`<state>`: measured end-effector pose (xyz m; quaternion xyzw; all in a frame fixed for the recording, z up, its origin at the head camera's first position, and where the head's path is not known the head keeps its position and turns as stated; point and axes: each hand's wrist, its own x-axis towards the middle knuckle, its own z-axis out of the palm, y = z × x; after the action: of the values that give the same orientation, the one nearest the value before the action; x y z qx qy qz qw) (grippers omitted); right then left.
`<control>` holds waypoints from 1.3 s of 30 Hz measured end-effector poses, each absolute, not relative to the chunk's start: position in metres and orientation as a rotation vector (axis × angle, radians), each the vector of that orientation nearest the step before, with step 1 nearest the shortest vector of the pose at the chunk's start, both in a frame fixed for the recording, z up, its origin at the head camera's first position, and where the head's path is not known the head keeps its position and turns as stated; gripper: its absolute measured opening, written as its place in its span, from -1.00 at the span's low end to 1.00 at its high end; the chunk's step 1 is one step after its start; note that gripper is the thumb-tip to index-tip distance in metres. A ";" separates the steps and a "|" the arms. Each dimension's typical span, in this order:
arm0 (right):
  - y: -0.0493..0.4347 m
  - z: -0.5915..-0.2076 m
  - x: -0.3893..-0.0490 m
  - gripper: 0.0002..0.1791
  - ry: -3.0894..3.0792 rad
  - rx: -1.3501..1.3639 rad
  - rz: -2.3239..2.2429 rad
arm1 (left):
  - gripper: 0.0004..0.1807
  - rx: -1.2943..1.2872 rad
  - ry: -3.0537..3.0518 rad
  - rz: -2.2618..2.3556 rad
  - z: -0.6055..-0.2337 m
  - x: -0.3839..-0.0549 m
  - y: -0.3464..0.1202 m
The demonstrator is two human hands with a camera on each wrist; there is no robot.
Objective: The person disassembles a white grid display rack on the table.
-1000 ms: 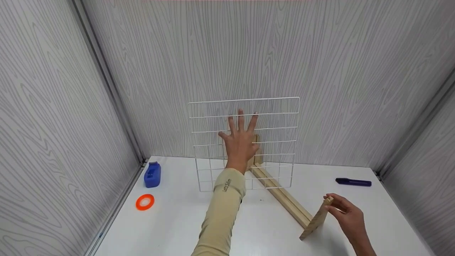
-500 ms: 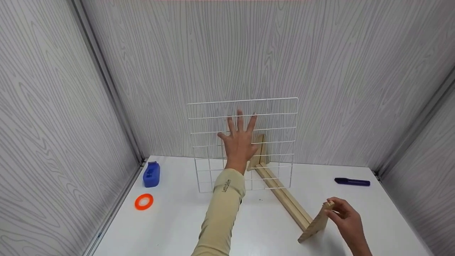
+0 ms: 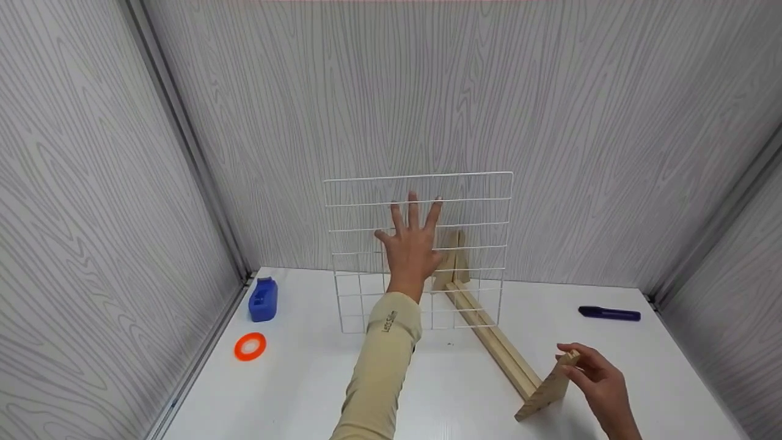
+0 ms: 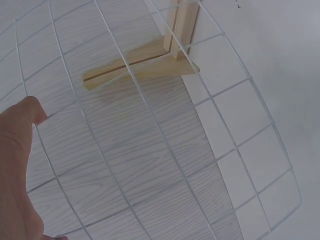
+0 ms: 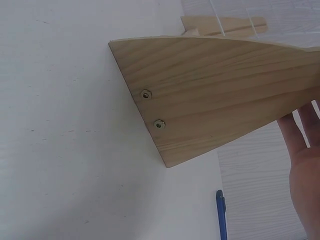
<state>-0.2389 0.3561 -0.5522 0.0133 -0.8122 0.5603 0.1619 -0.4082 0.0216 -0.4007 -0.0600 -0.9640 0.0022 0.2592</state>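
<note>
A white wire grid panel (image 3: pixel 418 275) stands upright near the back of the table. My left hand (image 3: pixel 410 253) lies against it with fingers spread and straight, fingertips at the upper wires. In the left wrist view, a bent fingertip (image 4: pixel 34 109) touches one wire. My right hand (image 3: pixel 602 382) pinches the top of the near triangular end board (image 5: pixel 210 95) of a wooden stand; two screw heads show in the board. A grooved wooden rail (image 3: pixel 495 345) runs diagonally back to the far end board (image 4: pixel 142 65), seen through the grid.
At the left of the white table (image 3: pixel 305 391) are a blue tape dispenser (image 3: pixel 263 299) and an orange ring-shaped roll (image 3: pixel 250 346). A dark blue capped pen or cutter (image 3: pixel 609 313) lies at the right. Wood-patterned walls (image 3: pixel 391 91) enclose the back and sides.
The stand's far end has swung to the right behind the grid, and its near end has shifted slightly toward me with my right hand. My left hand stays spread on the grid.
</note>
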 end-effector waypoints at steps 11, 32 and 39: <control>0.347 -0.558 -0.229 -0.55 -2.280 -0.101 1.481 | 0.18 -0.159 -2.643 0.005 -0.406 -0.408 0.019; 0.351 -0.558 -0.225 -0.54 -2.096 -0.004 1.711 | 0.14 -0.183 -2.619 -0.024 -0.413 -0.412 0.012; 0.347 -0.561 -0.220 -0.55 -2.057 -0.027 1.654 | 0.17 -0.180 -2.660 0.000 -0.419 -0.410 0.009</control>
<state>-0.2197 0.3469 -0.5613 -0.0099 -0.7548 0.6071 0.2483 -0.4100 0.0091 -0.4186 -0.0656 -0.9697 -0.0002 0.2354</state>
